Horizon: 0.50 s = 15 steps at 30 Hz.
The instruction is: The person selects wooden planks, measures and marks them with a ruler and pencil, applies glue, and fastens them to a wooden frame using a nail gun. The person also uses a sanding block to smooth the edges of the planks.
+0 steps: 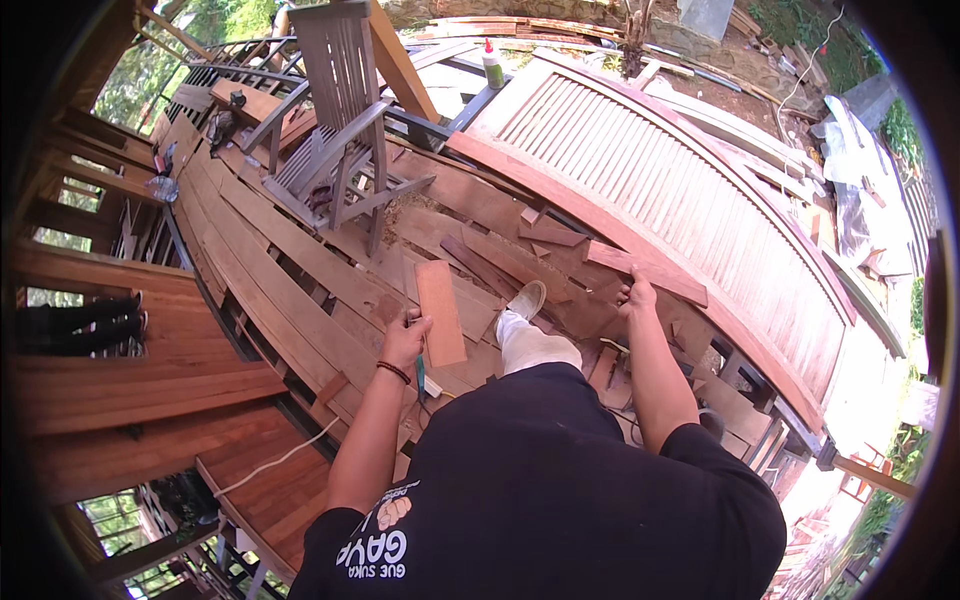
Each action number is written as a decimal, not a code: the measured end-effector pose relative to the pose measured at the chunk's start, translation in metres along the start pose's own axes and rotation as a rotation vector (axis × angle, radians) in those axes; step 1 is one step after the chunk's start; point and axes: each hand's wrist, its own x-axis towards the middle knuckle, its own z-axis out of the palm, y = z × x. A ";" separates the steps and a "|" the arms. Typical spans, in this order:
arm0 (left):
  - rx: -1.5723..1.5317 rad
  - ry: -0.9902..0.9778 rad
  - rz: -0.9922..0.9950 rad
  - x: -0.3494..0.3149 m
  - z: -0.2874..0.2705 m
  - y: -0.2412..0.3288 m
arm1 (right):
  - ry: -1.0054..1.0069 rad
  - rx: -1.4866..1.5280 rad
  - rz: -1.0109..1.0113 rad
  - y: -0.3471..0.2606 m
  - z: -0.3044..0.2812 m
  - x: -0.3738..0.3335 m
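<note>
My left hand [404, 338], a beaded bracelet on its wrist, is closed on a short flat wooden board [441, 315] with its fingers at the board's left edge. A thin upright strip shows just above those fingers; I cannot tell whether it is held too. Below them is a teal tool handle [420, 374], its link to the hand unclear. My right hand [637, 294] is closed round a dark reddish wood strip [672, 283] lying slantwise before the louvered panel [640, 170]. Part of the grip is hidden.
A slatted wooden chair [340, 130] stands far left on the gapped plank floor [290, 270]. Offcuts, including a dark wood piece [553, 235], lie around my shoe [527, 298]. A glue bottle [492, 64] stands behind the panel. A pale cable [278, 460] crosses lower left.
</note>
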 end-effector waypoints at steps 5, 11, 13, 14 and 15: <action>0.057 -0.130 -0.099 0.127 0.046 0.088 | 0.161 0.133 0.083 -0.012 0.048 0.094; 0.150 -0.162 -0.100 0.290 0.100 0.169 | 0.172 0.321 0.157 -0.013 0.106 0.142; 0.159 -0.203 -0.140 0.350 0.118 0.179 | 0.199 0.355 0.163 -0.011 0.124 0.157; 0.168 -0.225 -0.167 0.378 0.126 0.182 | 0.182 0.381 0.163 -0.008 0.131 0.163; 0.168 -0.237 -0.177 0.408 0.133 0.181 | 0.174 0.385 0.158 -0.003 0.138 0.171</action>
